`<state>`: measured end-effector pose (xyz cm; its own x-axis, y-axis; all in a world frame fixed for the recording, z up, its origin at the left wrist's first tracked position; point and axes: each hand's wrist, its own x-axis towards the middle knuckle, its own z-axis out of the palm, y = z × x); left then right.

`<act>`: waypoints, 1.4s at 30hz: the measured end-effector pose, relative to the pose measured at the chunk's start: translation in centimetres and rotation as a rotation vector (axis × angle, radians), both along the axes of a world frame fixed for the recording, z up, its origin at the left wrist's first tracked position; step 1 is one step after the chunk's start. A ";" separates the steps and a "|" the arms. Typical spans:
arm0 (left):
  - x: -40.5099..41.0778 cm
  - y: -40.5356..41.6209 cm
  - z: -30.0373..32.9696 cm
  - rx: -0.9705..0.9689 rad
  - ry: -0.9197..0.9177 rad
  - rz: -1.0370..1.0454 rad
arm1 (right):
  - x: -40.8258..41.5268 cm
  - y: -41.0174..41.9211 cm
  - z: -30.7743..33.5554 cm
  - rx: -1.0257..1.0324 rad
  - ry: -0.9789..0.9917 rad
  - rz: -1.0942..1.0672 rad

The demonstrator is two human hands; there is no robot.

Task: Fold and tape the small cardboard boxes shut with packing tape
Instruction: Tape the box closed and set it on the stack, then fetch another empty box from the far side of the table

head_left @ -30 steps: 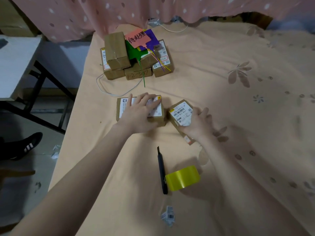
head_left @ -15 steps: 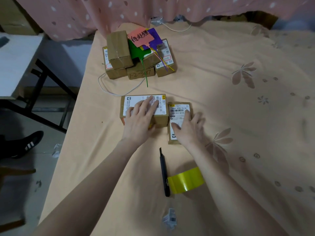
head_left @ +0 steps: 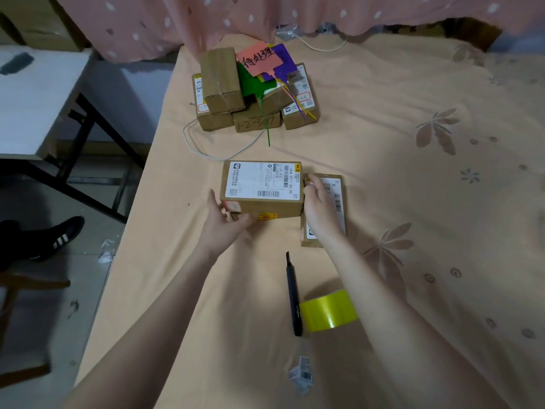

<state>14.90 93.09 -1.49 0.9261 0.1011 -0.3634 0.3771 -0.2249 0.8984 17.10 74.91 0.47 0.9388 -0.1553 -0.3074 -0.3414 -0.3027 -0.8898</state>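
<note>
A brown cardboard box with a white shipping label (head_left: 259, 184) sits mid-bed, its near side turned up toward me. My left hand (head_left: 224, 222) grips its lower left corner, thumb on the left side and fingers underneath. My right hand (head_left: 321, 211) holds its right end, fingers curled at the edge. Under that hand lies a smaller labelled box (head_left: 337, 199), partly covered. A yellow roll of packing tape (head_left: 328, 311) and a black utility knife (head_left: 294, 293) lie on the sheet nearer me, between my forearms.
A pile of several taped boxes (head_left: 224, 81) with coloured tags (head_left: 259, 59) stands at the far end. A white cable (head_left: 206, 152) loops in front of it. A torn label scrap (head_left: 300, 373) lies near me. The bed's left edge drops to the floor beside a table (head_left: 35, 98).
My left hand slid off the larger box's top to its lower left corner. My right hand moved from the smaller box's top to the larger box's right end, and that box tipped up.
</note>
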 end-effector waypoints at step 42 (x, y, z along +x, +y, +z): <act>-15.5 -20.5 23.7 -0.034 -0.602 -0.620 | -25.8 -18.9 21.4 -0.244 -0.390 -0.452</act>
